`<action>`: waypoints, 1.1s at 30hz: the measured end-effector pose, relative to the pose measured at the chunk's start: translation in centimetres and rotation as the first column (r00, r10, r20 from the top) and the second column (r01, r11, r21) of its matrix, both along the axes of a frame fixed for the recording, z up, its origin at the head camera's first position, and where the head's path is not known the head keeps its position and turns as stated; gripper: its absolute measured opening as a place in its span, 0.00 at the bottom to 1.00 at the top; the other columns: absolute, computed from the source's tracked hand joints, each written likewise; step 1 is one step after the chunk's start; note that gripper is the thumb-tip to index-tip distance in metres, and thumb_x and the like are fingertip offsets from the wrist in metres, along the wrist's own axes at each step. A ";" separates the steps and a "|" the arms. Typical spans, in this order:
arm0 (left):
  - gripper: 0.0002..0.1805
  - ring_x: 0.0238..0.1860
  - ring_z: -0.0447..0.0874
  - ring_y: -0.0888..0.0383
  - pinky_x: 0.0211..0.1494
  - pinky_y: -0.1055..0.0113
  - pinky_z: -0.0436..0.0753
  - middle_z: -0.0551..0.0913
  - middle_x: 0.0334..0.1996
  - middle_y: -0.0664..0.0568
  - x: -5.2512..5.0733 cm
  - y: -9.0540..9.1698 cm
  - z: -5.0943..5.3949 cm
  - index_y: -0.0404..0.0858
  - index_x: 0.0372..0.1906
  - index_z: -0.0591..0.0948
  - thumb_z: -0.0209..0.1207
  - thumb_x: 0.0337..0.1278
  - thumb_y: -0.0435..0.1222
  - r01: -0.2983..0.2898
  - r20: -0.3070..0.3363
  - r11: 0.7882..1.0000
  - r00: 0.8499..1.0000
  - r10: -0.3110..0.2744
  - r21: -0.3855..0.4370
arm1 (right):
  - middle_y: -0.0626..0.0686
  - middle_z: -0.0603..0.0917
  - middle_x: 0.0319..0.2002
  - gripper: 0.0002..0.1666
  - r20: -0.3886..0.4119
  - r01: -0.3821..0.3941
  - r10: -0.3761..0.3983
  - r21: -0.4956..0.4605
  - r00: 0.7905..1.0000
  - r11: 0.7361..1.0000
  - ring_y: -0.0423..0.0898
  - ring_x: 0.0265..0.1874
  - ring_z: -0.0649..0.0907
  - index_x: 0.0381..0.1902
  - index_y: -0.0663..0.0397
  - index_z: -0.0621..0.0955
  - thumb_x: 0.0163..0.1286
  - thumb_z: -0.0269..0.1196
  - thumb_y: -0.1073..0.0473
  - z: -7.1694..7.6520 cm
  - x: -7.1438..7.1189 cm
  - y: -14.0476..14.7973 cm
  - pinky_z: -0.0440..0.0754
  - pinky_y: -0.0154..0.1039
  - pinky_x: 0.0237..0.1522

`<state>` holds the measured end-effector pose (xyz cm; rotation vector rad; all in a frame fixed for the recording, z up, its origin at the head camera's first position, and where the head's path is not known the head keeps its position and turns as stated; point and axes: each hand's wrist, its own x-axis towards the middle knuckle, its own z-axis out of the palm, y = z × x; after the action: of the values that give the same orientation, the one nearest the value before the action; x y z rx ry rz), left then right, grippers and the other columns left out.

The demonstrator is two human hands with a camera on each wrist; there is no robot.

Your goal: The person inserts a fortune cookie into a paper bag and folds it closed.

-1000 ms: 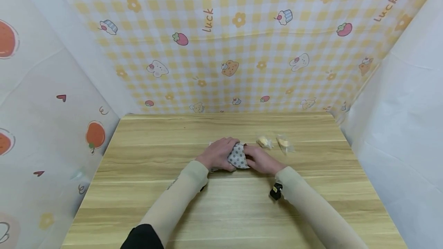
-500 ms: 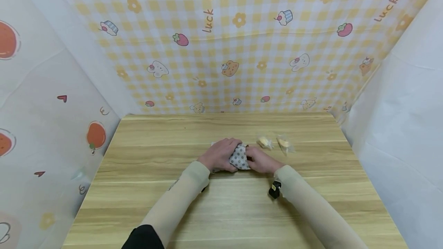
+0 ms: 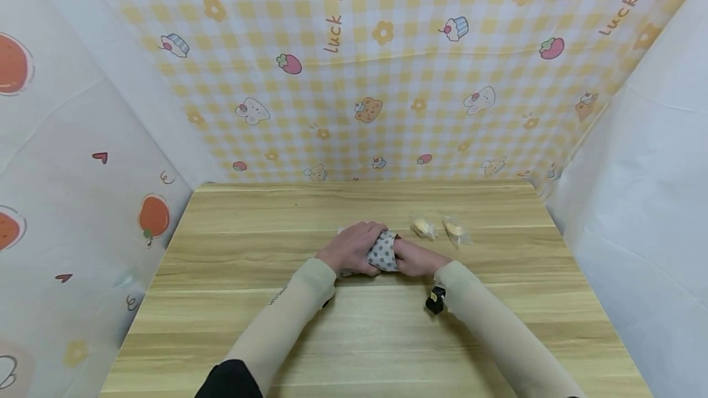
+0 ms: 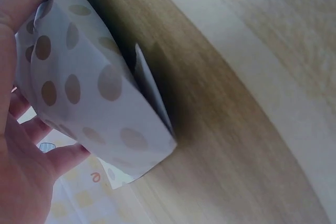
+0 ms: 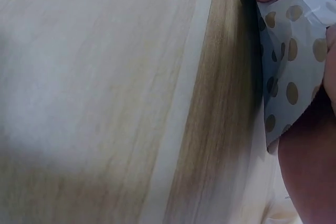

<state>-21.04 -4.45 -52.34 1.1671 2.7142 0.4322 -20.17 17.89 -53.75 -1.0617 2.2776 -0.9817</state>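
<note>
Your left hand curls round a white paper bag with grey-brown polka dots, mid-table. Your right hand sits inside its mouth; fingers hidden, so spread or pinching: cannot tell. Long axis runs left-right, mouth pointing right. Only the left wrist view shows a loose paper flap at the opposite end. Beyond your right hand: two small clear plastic packets on the pale wood-grain table.

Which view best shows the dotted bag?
Left wrist: the dotted bag appears large, one side mostly uncovered. The head view shows it small, partly hidden by the left hand; right wrist shows only part, cut off by the frame's edge.
</note>
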 end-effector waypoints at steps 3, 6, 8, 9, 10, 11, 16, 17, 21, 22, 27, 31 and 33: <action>0.54 0.59 0.78 0.54 0.67 0.61 0.77 0.78 0.66 0.50 0.0 0.0 -0.1 0.40 0.75 0.67 0.80 0.43 0.53 0.000 -0.001 1.000 1.000 0.000 -0.010 | 0.61 0.79 0.68 0.27 0.001 -0.004 0.004 0.018 1.000 1.000 0.57 0.68 0.77 0.69 0.65 0.75 0.74 0.50 0.76 0.1 0.1 -0.1 0.70 0.56 0.73; 0.54 0.60 0.78 0.53 0.67 0.60 0.77 0.78 0.66 0.50 0.0 0.0 -0.2 0.40 0.75 0.67 0.80 0.44 0.53 0.000 -0.004 1.000 1.000 0.000 -0.013 | 0.62 0.78 0.68 0.28 0.009 -0.006 0.005 0.032 1.000 0.999 0.57 0.69 0.76 0.70 0.65 0.74 0.73 0.49 0.76 0.1 0.2 -0.1 0.70 0.56 0.74; 0.54 0.60 0.78 0.53 0.67 0.60 0.77 0.78 0.66 0.50 0.0 0.0 -0.2 0.40 0.75 0.67 0.79 0.44 0.53 0.001 -0.008 1.000 1.000 -0.001 -0.016 | 0.63 0.77 0.69 0.29 0.015 -0.008 0.007 0.037 1.000 0.999 0.58 0.69 0.75 0.71 0.66 0.73 0.73 0.49 0.77 0.1 0.2 -0.1 0.69 0.57 0.74; 0.54 0.60 0.78 0.53 0.67 0.60 0.77 0.78 0.66 0.50 0.0 -0.1 -0.2 0.40 0.75 0.67 0.79 0.44 0.52 0.000 -0.010 1.000 1.000 0.000 -0.014 | 0.63 0.76 0.69 0.29 0.018 -0.009 0.009 0.037 1.000 0.999 0.58 0.70 0.75 0.71 0.66 0.72 0.73 0.49 0.77 0.1 0.2 -0.1 0.69 0.57 0.74; 0.53 0.60 0.78 0.53 0.67 0.60 0.77 0.78 0.66 0.50 0.0 -0.1 -0.2 0.40 0.75 0.67 0.80 0.44 0.52 0.001 -0.012 1.000 1.000 -0.001 -0.012 | 0.63 0.76 0.70 0.30 0.017 -0.012 0.011 0.038 1.000 0.999 0.59 0.70 0.75 0.71 0.67 0.72 0.72 0.49 0.77 0.1 0.2 -0.1 0.68 0.57 0.74; 0.53 0.60 0.78 0.53 0.66 0.60 0.78 0.78 0.66 0.50 0.1 -0.1 -0.2 0.40 0.75 0.67 0.79 0.44 0.52 0.001 -0.015 1.000 1.000 -0.001 -0.009 | 0.64 0.75 0.71 0.31 0.020 -0.014 0.014 0.039 1.000 0.999 0.59 0.71 0.74 0.72 0.67 0.71 0.72 0.49 0.77 0.1 0.2 -0.1 0.68 0.58 0.75; 0.53 0.60 0.79 0.52 0.65 0.59 0.79 0.78 0.66 0.50 0.0 -0.1 -0.4 0.40 0.75 0.68 0.80 0.42 0.51 -0.008 -0.020 1.000 1.000 0.008 0.012 | 0.63 0.74 0.72 0.33 0.020 -0.012 0.012 0.035 1.000 0.999 0.59 0.72 0.73 0.73 0.66 0.70 0.71 0.49 0.77 0.2 0.3 0.1 0.67 0.57 0.75; 0.53 0.60 0.79 0.52 0.65 0.59 0.79 0.79 0.66 0.50 0.0 -0.1 -0.4 0.40 0.75 0.69 0.80 0.42 0.51 -0.010 -0.020 1.000 1.000 0.010 0.015 | 0.63 0.75 0.71 0.32 0.017 -0.007 0.007 0.031 1.000 0.999 0.59 0.71 0.74 0.73 0.66 0.71 0.71 0.49 0.77 0.2 0.4 0.1 0.68 0.57 0.75; 0.53 0.59 0.79 0.52 0.64 0.58 0.80 0.79 0.65 0.50 0.0 -0.1 -0.4 0.40 0.74 0.69 0.80 0.42 0.51 -0.012 -0.017 1.000 1.000 0.012 0.022 | 0.60 0.79 0.67 0.27 -0.019 0.019 -0.019 0.018 1.000 1.000 0.57 0.68 0.78 0.68 0.64 0.77 0.73 0.51 0.75 0.2 0.4 0.2 0.72 0.56 0.73; 0.53 0.59 0.79 0.52 0.64 0.58 0.80 0.79 0.65 0.50 0.0 -0.2 -0.4 0.40 0.74 0.69 0.80 0.42 0.51 -0.012 -0.015 1.000 1.000 0.012 0.025 | 0.60 0.80 0.66 0.25 -0.032 0.027 -0.026 0.016 0.999 1.000 0.56 0.67 0.79 0.66 0.63 0.78 0.74 0.52 0.74 0.2 0.4 0.2 0.73 0.55 0.72; 0.53 0.59 0.79 0.53 0.63 0.58 0.80 0.79 0.65 0.51 -0.1 -0.4 -0.6 0.41 0.75 0.69 0.80 0.43 0.52 -0.013 -0.002 0.999 1.000 0.013 0.045 | 0.56 0.85 0.58 0.17 -0.081 0.047 -0.046 0.004 0.996 0.999 0.51 0.58 0.84 0.60 0.60 0.81 0.78 0.56 0.69 0.1 0.3 0.5 0.80 0.50 0.66; 0.52 0.58 0.79 0.52 0.62 0.57 0.81 0.80 0.64 0.51 -0.2 -0.6 -0.7 0.42 0.74 0.69 0.80 0.42 0.51 -0.016 0.002 0.998 1.000 0.016 0.058 | 0.48 0.87 0.47 0.10 -0.099 0.057 -0.060 -0.027 0.993 0.998 0.42 0.46 0.85 0.50 0.54 0.85 0.75 0.62 0.67 0.1 0.3 0.9 0.84 0.42 0.53; 0.52 0.58 0.79 0.52 0.61 0.57 0.81 0.80 0.63 0.50 -0.2 -0.7 -0.7 0.42 0.74 0.69 0.80 0.42 0.52 -0.020 0.005 0.998 1.000 0.020 0.058 | 0.45 0.87 0.45 0.09 -0.098 0.058 -0.063 -0.054 0.993 0.997 0.40 0.44 0.84 0.48 0.50 0.85 0.75 0.64 0.66 0.1 0.3 1.2 0.85 0.40 0.51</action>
<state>-21.22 -5.19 -53.03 1.1533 2.7293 0.5192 -19.92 19.09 -53.67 -1.0913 2.3898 -1.0378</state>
